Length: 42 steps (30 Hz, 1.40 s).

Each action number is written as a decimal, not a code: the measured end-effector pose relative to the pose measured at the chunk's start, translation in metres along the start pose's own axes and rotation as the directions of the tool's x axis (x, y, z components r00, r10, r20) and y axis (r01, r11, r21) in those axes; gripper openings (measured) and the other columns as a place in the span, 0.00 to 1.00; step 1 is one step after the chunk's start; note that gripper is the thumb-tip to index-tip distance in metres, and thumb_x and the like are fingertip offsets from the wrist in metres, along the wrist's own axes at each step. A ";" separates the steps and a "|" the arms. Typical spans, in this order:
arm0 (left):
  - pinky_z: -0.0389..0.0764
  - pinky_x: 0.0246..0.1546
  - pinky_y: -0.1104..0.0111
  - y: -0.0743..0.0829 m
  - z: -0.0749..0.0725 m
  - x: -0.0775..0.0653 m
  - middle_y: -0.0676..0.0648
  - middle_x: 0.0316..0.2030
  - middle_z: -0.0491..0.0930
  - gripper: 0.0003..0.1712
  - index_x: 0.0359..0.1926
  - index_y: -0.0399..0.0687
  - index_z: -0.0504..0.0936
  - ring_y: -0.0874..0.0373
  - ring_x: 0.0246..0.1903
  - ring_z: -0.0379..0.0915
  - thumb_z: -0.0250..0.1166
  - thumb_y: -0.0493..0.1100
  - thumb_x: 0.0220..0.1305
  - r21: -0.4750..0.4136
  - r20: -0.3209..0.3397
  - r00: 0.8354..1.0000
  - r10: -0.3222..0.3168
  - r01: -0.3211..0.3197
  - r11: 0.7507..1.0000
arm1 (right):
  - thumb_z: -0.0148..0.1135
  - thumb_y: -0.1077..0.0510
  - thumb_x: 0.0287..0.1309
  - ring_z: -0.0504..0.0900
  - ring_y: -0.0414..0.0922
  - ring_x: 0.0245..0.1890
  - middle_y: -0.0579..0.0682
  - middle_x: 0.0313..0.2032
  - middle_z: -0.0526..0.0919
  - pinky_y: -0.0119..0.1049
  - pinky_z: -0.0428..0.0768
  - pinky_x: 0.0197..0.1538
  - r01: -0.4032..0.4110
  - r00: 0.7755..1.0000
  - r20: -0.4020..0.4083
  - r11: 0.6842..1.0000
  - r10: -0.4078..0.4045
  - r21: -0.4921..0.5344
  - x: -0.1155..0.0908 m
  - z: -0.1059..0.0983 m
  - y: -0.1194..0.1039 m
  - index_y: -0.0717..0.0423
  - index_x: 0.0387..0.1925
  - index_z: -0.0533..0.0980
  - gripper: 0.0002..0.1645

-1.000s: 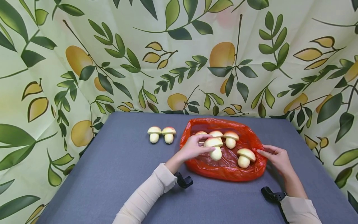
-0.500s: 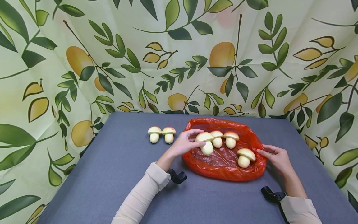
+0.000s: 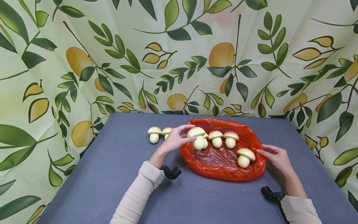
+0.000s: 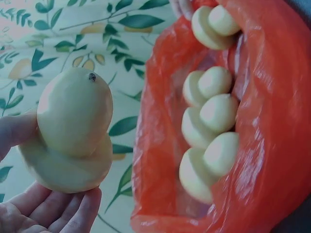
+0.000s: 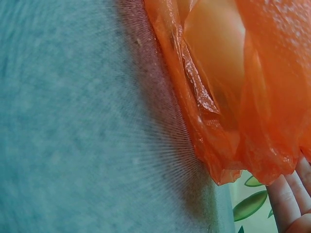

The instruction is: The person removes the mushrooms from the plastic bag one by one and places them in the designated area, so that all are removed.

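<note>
Over the left rim of an open red plastic bag (image 3: 223,176), my left hand (image 3: 174,140) holds a pale toy mushroom (image 3: 196,132) by its cap. In the left wrist view the thumb and fingers lie around the cap of this mushroom (image 4: 73,121), its round stem up in the picture. Several similar mushrooms (image 3: 231,140) sit inside the bag; one is partly hidden behind the held one. At the bag's right rim, my right hand (image 3: 279,158) pinches the plastic between thumb and fingers. The right wrist view has its fingers (image 5: 284,201) against the orange-red film.
Two more mushrooms (image 3: 154,135) stand side by side on the grey table (image 3: 112,174), left of the bag; my left hand partly covers one. A leaf-and-fruit patterned cloth (image 3: 179,77) hangs behind the table and along its sides.
My left hand has moved left and a little away from me with the mushroom, from over the bag's middle to its left rim. The right hand stays at the right rim.
</note>
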<state>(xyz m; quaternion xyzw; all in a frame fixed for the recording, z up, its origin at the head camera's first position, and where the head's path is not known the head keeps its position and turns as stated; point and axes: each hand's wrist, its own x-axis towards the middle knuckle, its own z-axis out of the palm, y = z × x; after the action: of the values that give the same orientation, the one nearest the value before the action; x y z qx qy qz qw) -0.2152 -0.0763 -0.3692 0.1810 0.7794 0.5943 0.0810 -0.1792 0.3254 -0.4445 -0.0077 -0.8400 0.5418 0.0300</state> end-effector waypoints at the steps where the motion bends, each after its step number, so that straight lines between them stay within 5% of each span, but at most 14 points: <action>1: 0.76 0.63 0.61 0.000 -0.002 0.000 0.40 0.61 0.75 0.29 0.62 0.40 0.73 0.49 0.58 0.76 0.67 0.37 0.59 -0.003 -0.007 1.000 -0.005 0.005 1.000 | 0.64 0.57 0.60 0.77 0.23 0.29 0.17 0.27 0.80 0.18 0.79 0.33 -0.002 1.000 -0.001 1.000 0.002 0.001 0.000 0.000 0.000 0.27 0.36 0.81 0.14; 16: 0.76 0.63 0.60 -0.006 -0.032 -0.001 0.40 0.60 0.76 0.30 0.62 0.40 0.73 0.51 0.57 0.76 0.67 0.37 0.58 0.009 -0.008 1.000 0.018 -0.017 1.000 | 0.64 0.58 0.60 0.78 0.22 0.28 0.18 0.27 0.80 0.18 0.79 0.32 -0.009 1.000 -0.005 1.000 0.009 0.000 0.001 0.000 0.000 0.32 0.37 0.82 0.13; 26: 0.77 0.61 0.62 -0.016 -0.060 -0.006 0.39 0.60 0.76 0.29 0.61 0.40 0.73 0.53 0.55 0.75 0.67 0.36 0.59 0.029 -0.011 0.999 0.034 -0.034 0.999 | 0.64 0.58 0.60 0.78 0.23 0.28 0.18 0.27 0.80 0.18 0.79 0.32 -0.012 1.000 0.006 1.000 0.012 0.013 0.000 0.001 0.000 0.26 0.35 0.80 0.16; 35: 0.78 0.54 0.75 -0.026 -0.079 -0.010 0.35 0.59 0.76 0.28 0.61 0.38 0.73 0.67 0.49 0.77 0.66 0.35 0.59 0.034 -0.012 0.999 0.045 -0.045 0.998 | 0.64 0.55 0.61 0.77 0.22 0.29 0.17 0.27 0.79 0.18 0.79 0.33 -0.024 1.000 0.010 1.000 0.024 -0.011 0.000 0.000 0.000 0.27 0.36 0.80 0.13; 42: 0.76 0.50 0.82 -0.028 -0.094 -0.014 0.32 0.60 0.73 0.30 0.63 0.36 0.71 0.75 0.46 0.76 0.65 0.34 0.59 -0.029 -0.023 0.999 0.029 -0.030 0.999 | 0.64 0.53 0.60 0.77 0.23 0.29 0.17 0.27 0.79 0.19 0.79 0.33 -0.030 1.000 0.006 0.999 0.030 -0.037 -0.001 0.001 -0.002 0.36 0.40 0.82 0.08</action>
<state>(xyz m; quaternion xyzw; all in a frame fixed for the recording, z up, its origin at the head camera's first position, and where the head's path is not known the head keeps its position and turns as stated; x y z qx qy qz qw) -0.2392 -0.1724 -0.3711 0.1845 0.7688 0.6087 0.0661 -0.1783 0.3239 -0.4435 -0.0189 -0.8496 0.5267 0.0188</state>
